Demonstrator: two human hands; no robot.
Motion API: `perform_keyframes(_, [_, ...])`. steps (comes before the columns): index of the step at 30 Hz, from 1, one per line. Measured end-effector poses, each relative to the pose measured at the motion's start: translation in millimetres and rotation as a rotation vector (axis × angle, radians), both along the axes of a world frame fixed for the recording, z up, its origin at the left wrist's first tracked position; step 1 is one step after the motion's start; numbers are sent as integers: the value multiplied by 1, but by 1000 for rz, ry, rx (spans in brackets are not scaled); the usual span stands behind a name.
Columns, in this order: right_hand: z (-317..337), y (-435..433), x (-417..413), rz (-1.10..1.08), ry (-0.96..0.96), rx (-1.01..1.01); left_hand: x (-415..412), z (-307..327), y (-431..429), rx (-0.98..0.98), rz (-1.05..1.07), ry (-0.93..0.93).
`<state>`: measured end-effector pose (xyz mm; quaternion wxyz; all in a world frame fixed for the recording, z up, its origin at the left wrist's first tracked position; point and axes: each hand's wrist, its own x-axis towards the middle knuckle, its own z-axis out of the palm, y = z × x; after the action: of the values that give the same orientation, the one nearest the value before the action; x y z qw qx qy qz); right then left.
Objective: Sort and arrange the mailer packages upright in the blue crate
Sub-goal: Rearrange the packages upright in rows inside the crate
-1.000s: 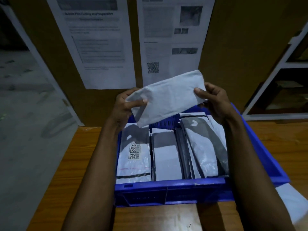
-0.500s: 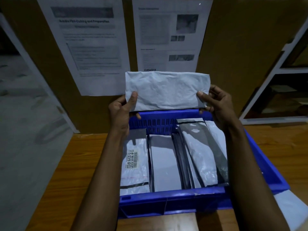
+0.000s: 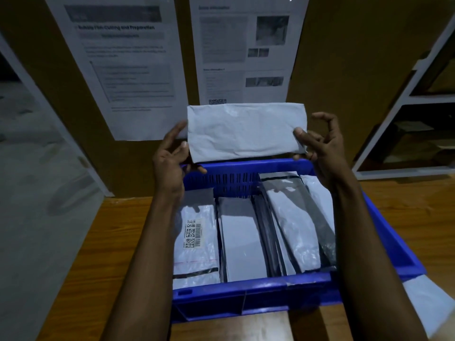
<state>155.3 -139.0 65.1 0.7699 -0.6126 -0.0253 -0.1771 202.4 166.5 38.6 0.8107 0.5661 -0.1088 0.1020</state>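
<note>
The wooden counter (image 3: 110, 242) carries the blue crate (image 3: 246, 294) straight in front of you, its far wall close to the brown board where the printed sheets (image 3: 118, 70) hang. Inside the crate the packages stand on edge in rows that run front to back: a labelled mailer (image 3: 197, 244) with a barcode at the left, a plain mailer (image 3: 241, 242) just beside it, then the leaning mailers (image 3: 295, 230), dark-edged and tilted rather than straight. A loose mailer (image 3: 430, 303) lies on the counter past the crate's near right corner.

The grey mailer (image 3: 246, 131) is not in the crate yet. You hold it in the air just above the far rim, long side level and its broad face turned toward you.

It looks thin, light and soft, a crinkled plastic film that will likely sag or fold if taken by one corner, and the skin may well be slippery. Keeping hold of both short ends should keep it flat while you turn it to match the rows. What is inside cannot be told.

Both your forearms reach forward over the crate's sides. Your left hand (image 3: 170, 158) pinches the left end, thumb at the front edge and fingers behind. Your right hand (image 3: 322, 146) pinches the right end under the thumb, with the index finger curled up clear of the package.
</note>
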Motion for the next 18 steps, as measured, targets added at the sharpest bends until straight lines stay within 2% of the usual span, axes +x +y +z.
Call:
perform_keyframes(3, [-1, -1, -1, -26, -37, -20, 2, -7, 0, 30, -21, 26])
perform_keyframes(5, [-1, -3, -1, -25, -33, -41, 2, -9, 1, 93, 38, -24])
perform_keyframes(9, [-3, -7, 0, -24, 15, -74, 2, -11, 3, 454, 278, -330])
perform_keyframes(14, [3, -3, -3, 54, 93, -64, 3, -10, 4, 434, 327, -394])
perform_keyframes(16, [2, -7, -5, 164, 99, -31, 2, -7, 5, 469, 388, -401])
perform_keyframes(18, [0, -14, -6, 311, 54, -14, 0, -4, 4, 366, 365, -344])
